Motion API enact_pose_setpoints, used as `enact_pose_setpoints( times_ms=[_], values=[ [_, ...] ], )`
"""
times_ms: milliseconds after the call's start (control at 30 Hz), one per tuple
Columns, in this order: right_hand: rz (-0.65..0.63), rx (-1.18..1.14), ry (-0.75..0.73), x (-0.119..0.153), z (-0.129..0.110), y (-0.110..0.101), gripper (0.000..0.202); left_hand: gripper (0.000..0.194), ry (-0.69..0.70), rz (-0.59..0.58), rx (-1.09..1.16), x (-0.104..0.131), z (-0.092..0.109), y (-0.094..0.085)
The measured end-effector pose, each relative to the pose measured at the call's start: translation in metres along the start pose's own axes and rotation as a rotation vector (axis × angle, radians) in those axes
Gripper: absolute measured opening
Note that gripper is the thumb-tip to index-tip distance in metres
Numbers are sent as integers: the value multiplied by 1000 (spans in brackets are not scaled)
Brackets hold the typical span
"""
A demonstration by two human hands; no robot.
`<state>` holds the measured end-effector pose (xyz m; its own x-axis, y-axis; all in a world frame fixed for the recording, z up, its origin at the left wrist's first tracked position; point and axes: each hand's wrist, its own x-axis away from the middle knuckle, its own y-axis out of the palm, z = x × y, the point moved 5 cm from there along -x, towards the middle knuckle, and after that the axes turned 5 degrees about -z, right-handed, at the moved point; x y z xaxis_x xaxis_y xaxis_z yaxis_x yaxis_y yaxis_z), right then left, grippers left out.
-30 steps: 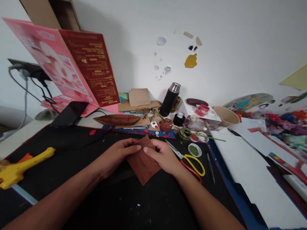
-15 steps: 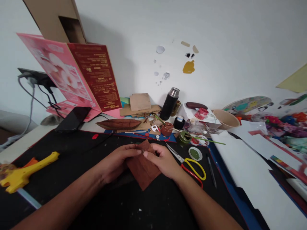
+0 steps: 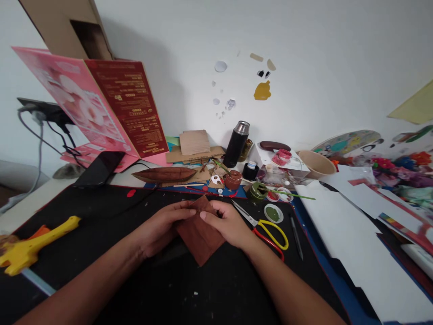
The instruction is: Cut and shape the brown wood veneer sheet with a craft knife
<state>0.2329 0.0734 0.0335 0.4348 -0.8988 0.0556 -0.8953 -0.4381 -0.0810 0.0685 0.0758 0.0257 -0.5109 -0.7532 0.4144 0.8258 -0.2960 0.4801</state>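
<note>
- Judged light and thin, as to the brown sheet (image 3: 203,241); likely stiff enough to hold flat, apt to crease under hard pinching, hardly slippery.
- Best held, by judgement, near opposite edges, thumbs above, fingers below.
- Coloured dull reddish brown with faint darker streaks; turned cornerwise, one corner toward 12 o'clock, another toward 6.
- Located centrally over the black mat (image 3: 152,289); cannot tell whether touching.
- Pinched by the grip of the left hand (image 3: 164,228) at 10 o'clock and of the right hand (image 3: 233,225) at 2, thumbs near each other, fingers partly hidden.
- Noted beyond the right hand, toward 3 o'clock: scissors (image 3: 256,223).
</note>
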Motion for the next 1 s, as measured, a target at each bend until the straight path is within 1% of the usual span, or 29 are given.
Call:
enact_pose_setpoints(
  times_ms=[100,333,467,567,667,833,1000],
  values=[
    [-3,-1,1,0,1,0,34,39,2,31,-29,0,1,0],
    [-5,3,-11,0,-1,-2,31,42,31,30,-96,-2,5,2],
    [-32,11,-2,0,1,0,27,43,23,46,-127,-2,5,-1],
    [-9,-17,40,0,4,-1,26,40,18,45,-171,-1,6,-3],
    [-11,-20,33,-1,4,0,24,41,26,49,-213,-1,7,-5],
    [-4,-21,36,-1,4,0,21,42,9,22,-226,0,7,-2],
    [-18,-25,13,-2,4,0,19,38,-23,-22,-157,0,3,-3]
  ],
)
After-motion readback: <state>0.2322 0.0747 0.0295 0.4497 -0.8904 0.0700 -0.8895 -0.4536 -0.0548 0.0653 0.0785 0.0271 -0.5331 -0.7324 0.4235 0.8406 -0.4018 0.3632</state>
